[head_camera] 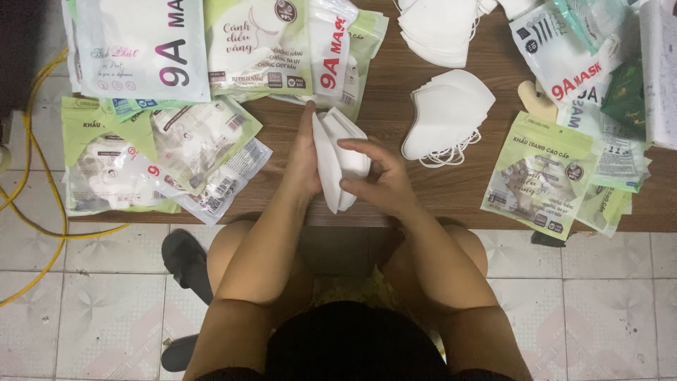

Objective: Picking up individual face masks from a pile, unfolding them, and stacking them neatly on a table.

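Both of my hands hold a small stack of white folded face masks upright on edge over the front of a low wooden table. My left hand presses flat against the stack's left side. My right hand curls around its right side, fingers over the top. Another fanned pile of white masks with ear loops lies on the table just to the right. A further white pile rests at the table's far edge.
Plastic mask packets cover the table's left side and far left. More packets lie at the right and far right. A yellow cable runs over the tiled floor. A black sandal lies by my left knee.
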